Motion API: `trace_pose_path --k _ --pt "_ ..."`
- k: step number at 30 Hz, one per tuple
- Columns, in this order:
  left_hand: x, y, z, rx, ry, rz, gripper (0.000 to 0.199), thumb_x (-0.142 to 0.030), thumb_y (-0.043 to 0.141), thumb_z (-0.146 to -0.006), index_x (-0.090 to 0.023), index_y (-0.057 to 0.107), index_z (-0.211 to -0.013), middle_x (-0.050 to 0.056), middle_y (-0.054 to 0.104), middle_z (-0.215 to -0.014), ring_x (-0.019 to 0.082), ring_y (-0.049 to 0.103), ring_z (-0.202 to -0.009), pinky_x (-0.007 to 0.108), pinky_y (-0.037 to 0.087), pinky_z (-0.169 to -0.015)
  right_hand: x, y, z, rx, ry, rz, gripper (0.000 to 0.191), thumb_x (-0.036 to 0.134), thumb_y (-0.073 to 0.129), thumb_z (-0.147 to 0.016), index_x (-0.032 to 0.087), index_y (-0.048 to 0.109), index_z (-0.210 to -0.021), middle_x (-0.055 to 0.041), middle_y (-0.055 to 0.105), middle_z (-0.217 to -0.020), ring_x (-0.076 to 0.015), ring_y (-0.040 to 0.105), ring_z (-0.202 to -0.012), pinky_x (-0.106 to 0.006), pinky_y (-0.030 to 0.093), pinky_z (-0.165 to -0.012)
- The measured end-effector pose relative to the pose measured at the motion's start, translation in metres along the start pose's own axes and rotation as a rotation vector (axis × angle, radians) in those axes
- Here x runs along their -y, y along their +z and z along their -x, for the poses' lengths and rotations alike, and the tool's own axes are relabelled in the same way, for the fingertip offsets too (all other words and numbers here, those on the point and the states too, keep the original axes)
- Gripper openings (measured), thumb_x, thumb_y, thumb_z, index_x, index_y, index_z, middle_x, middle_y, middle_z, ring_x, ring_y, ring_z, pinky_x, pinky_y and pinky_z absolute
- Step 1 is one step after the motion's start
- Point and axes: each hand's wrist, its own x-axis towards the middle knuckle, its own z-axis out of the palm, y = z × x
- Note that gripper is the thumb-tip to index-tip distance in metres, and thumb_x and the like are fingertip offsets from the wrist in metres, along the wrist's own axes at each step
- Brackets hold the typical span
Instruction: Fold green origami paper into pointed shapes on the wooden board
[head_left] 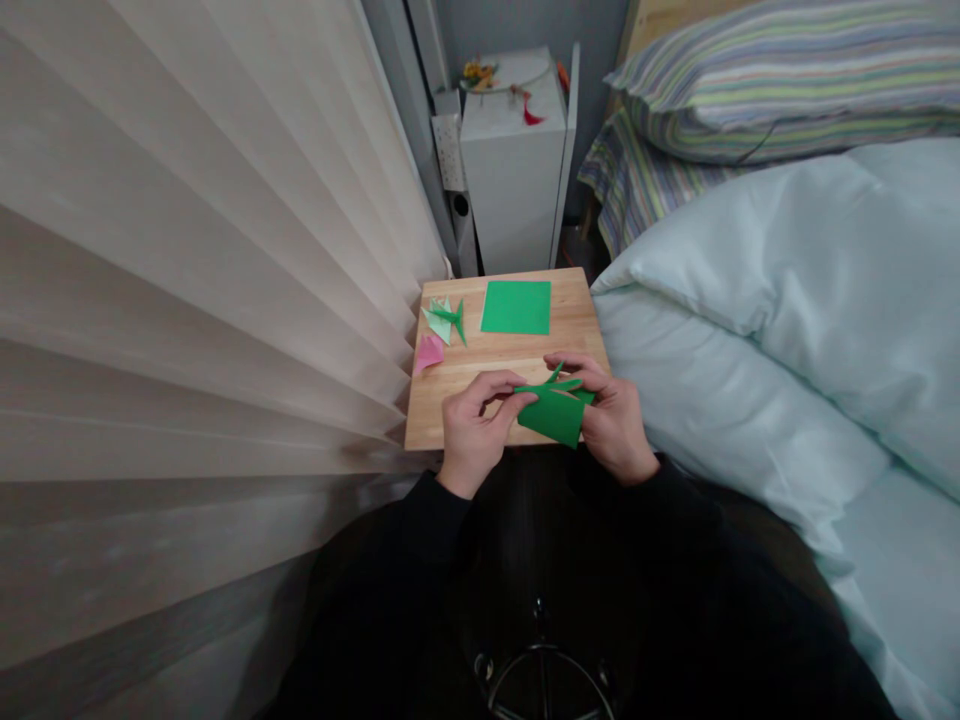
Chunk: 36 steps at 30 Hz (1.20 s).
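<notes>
Between my hands, above the near edge of a small wooden table [465, 410], is a partly folded sheet of green origami paper [553, 415] with narrow flaps standing up along its top. My left hand [480, 420] pinches its left end between thumb and fingers. At the right end, my right hand [611, 415] grips the paper, its fingertips partly behind the flaps. Flat on the table beyond them lies a green paper square [516, 307]. Toward the left edge sit a folded green paper figure [448, 320] and a folded pink paper piece [429, 353].
A pleated curtain [225, 250] hangs along the table's left side. To the right is a bed with a pale blue quilt [787, 280] and a striped pillow [787, 80]. Behind the table stands a white cabinet [514, 180] with small ornaments on top.
</notes>
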Motion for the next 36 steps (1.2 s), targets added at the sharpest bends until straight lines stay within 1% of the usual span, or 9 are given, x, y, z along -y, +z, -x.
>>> trace_pose_path --k 2,5,13,18,21,25,29,32,36 --pt "-0.001 0.0004 -0.0003 0.0 -0.024 0.006 0.013 -0.023 0.083 -0.083 -0.019 0.075 -0.092 0.0 0.078 -0.085 0.013 0.076 -0.074 0.022 0.063 -0.073 -0.0006 -0.0001 0.0 0.002 0.004 -0.006 0.006 0.024 0.08 -0.078 0.028 0.08 -0.074 -0.0039 0.076 -0.119 -0.0258 0.067 -0.113 -0.044 0.05 -0.1" --pt "-0.0033 0.0012 -0.0009 -0.001 -0.06 0.021 0.014 -0.026 0.083 -0.082 -0.019 0.076 -0.091 0.001 0.078 -0.084 0.013 0.076 -0.073 0.022 0.063 -0.072 -0.0009 -0.0004 -0.0003 0.009 0.02 -0.016 0.006 0.022 0.08 -0.077 0.028 0.08 -0.074 -0.0037 0.077 -0.121 -0.0262 0.068 -0.115 -0.043 0.051 -0.098" --pt "-0.0057 0.0017 -0.0023 -0.01 -0.116 0.041 0.017 -0.032 0.084 -0.081 -0.018 0.079 -0.088 0.003 0.079 -0.082 0.015 0.076 -0.071 0.025 0.064 -0.069 0.0022 -0.0016 -0.0011 0.006 0.057 -0.009 0.005 0.027 0.081 -0.078 0.027 0.081 -0.072 -0.0048 0.077 -0.122 -0.0274 0.069 -0.113 -0.045 0.052 -0.1" --pt "-0.0069 0.0019 -0.0028 -0.001 -0.08 0.064 0.009 -0.024 0.083 -0.082 -0.019 0.082 -0.089 0.003 0.082 -0.084 0.015 0.077 -0.075 0.024 0.064 -0.072 -0.0003 -0.0013 -0.0017 -0.004 0.084 -0.049 0.008 0.024 0.081 -0.074 0.027 0.079 -0.067 -0.0044 0.078 -0.12 -0.0268 0.069 -0.114 -0.046 0.05 -0.105" --pt "-0.0076 0.0021 -0.0029 0.01 -0.068 0.088 0.009 -0.02 0.083 -0.082 -0.02 0.083 -0.091 0.003 0.082 -0.086 0.016 0.078 -0.076 0.024 0.064 -0.073 -0.0029 -0.001 -0.0019 -0.05 0.109 -0.124 0.01 0.02 0.082 -0.07 0.027 0.077 -0.066 -0.0033 0.078 -0.119 -0.0251 0.069 -0.111 -0.046 0.049 -0.107" --pt "-0.007 0.0019 -0.0025 0.02 -0.086 0.083 0.011 -0.022 0.083 -0.082 -0.02 0.083 -0.092 0.004 0.083 -0.088 0.017 0.078 -0.077 0.026 0.066 -0.073 -0.0036 -0.0004 -0.0021 -0.108 0.13 -0.205 0.012 0.019 0.084 -0.068 0.027 0.076 -0.067 -0.002 0.078 -0.116 -0.0234 0.068 -0.108 -0.046 0.049 -0.106" --pt "-0.0063 0.0014 -0.0024 0.013 -0.098 0.068 0.011 -0.026 0.083 -0.082 -0.021 0.084 -0.092 0.004 0.083 -0.088 0.017 0.078 -0.076 0.028 0.066 -0.072 -0.0013 -0.0001 -0.0021 -0.102 0.139 -0.18 0.016 0.023 0.084 -0.071 0.026 0.071 -0.062 -0.0032 0.077 -0.117 -0.0244 0.067 -0.109 -0.047 0.051 -0.104" --pt "-0.0061 0.0009 -0.0024 0.02 -0.093 0.058 0.01 -0.025 0.083 -0.082 -0.022 0.084 -0.092 0.004 0.083 -0.087 0.017 0.078 -0.074 0.027 0.065 -0.071 0.0002 0.0002 -0.0022 -0.092 0.141 -0.183 0.02 0.024 0.084 -0.071 0.025 0.068 -0.059 -0.0038 0.077 -0.117 -0.0251 0.067 -0.111 -0.047 0.051 -0.103" --pt "-0.005 0.0006 -0.0023 0.027 -0.094 0.038 0.01 -0.027 0.083 -0.083 -0.023 0.084 -0.092 0.003 0.082 -0.085 0.015 0.075 -0.069 0.026 0.063 -0.066 0.0001 0.0008 -0.0021 -0.091 0.143 -0.182 0.02 0.024 0.084 -0.071 0.025 0.069 -0.059 -0.0035 0.077 -0.117 -0.0249 0.068 -0.11 -0.047 0.051 -0.103"
